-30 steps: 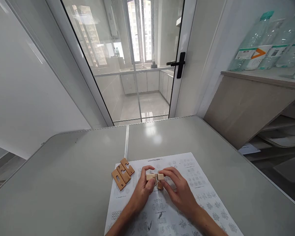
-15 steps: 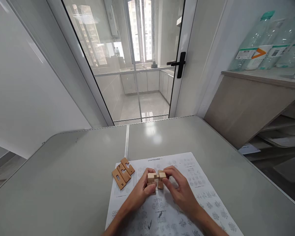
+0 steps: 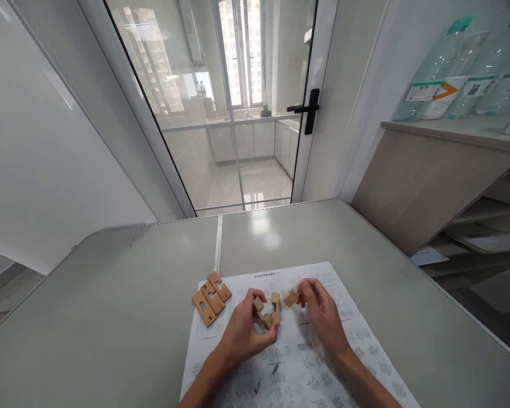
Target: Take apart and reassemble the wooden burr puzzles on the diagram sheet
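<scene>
Notched light-wood blocks (image 3: 266,320) are between the thumb and fingers of my left hand (image 3: 245,328), above a printed sheet (image 3: 289,368). One of them stands upright at the right side of that group. My right hand (image 3: 322,310) pinches another notched wooden piece (image 3: 290,297), a small gap to the right of the left hand's blocks. How many separate blocks each hand holds is hard to tell. Left of my hands, flat brown wooden plates (image 3: 209,306) with slots and numbers lie partly on the sheet's upper left corner.
The grey table (image 3: 123,306) has a seam strip (image 3: 219,243) running toward a glass door (image 3: 255,164) with a black handle (image 3: 310,110). At right, a wooden shelf unit (image 3: 425,170) bears clear plastic bottles (image 3: 433,79).
The wooden blocks, together between both hands before, are now apart. My right hand has moved slightly right and up with one piece, while the rest stays turned in my left hand.
</scene>
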Motion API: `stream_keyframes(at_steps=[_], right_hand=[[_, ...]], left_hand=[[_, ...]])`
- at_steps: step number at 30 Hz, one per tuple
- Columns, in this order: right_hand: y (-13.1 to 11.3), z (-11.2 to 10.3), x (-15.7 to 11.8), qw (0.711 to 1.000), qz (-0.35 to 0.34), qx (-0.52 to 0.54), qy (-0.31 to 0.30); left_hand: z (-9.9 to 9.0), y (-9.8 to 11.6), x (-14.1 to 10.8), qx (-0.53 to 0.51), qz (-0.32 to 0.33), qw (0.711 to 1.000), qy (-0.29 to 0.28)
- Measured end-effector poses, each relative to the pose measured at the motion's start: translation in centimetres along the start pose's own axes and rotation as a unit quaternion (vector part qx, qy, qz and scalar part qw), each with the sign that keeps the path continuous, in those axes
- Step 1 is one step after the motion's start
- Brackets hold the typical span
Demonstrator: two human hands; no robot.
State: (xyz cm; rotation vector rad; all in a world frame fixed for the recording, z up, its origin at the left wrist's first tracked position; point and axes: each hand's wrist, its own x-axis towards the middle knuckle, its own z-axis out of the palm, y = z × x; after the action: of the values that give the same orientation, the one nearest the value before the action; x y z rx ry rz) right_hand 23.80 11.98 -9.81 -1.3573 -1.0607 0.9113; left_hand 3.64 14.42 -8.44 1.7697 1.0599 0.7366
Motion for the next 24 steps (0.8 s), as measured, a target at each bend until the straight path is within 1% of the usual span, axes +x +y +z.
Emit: stream_keyframes(at_steps=[3,6,9,13,18,24], right_hand=[[0.0,0.1,-0.2,0.998,-0.007,-0.057,-0.006],[0.1,0.2,-0.3,0.991,-0.041,-0.128,-0.024],[0.6,0.3,-0.3,0.978,-0.077,-0.19,-0.027],[1.1,0.3,-0.3,0.964,-0.085,-0.249,-0.03],[1.3,0.4,-0.3,0.958,-0.091,-0.267,-0.05],[1.6,0.5,-0.4,0.955,-0.096,-0.276,-0.056]], left_hand=[[-0.6,-0.4,0.0,0.079,0.022,0.997,0.007],[-1.1,-0.6,0.0,0.152,0.038,0.988,0.007],[-1.1,-0.6,-0.1,0.194,0.049,0.98,0.002],[-0.8,-0.5,-0.1,0.227,0.058,0.972,-0.013],[-0.7,-0.5,0.0,0.25,0.076,0.965,-0.003],[-0.6,-0.8,-0.1,0.27,0.084,0.959,-0.006]])
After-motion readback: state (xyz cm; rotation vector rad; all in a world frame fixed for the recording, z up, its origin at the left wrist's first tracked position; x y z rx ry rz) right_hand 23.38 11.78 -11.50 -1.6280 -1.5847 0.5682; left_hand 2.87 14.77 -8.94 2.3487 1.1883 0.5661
